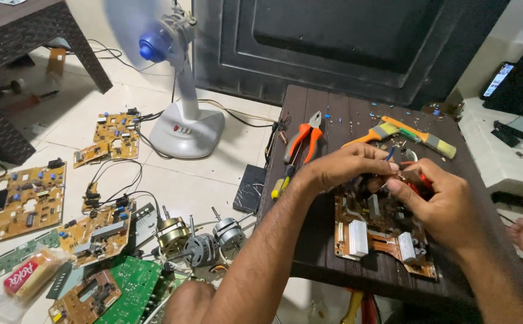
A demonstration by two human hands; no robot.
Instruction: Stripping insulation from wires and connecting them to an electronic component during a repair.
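Circuit board point(377, 233) lies at the near right edge of the dark table point(327, 240), under both your hands. Your left hand point(348, 166) pinches something small above the board's far end, too hidden to identify; your right hand point(440, 207) is clenched around a red-handled tool point(422, 182). Orange pliers point(305, 139) lie near the table's far left corner.

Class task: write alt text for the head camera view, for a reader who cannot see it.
Two bare hands, left hand and right hand, work over a brown circuit board on a dark table, the right holding a red-handled tool. Orange pliers lie nearby; more circuit boards, small motors and a fan are on the floor.
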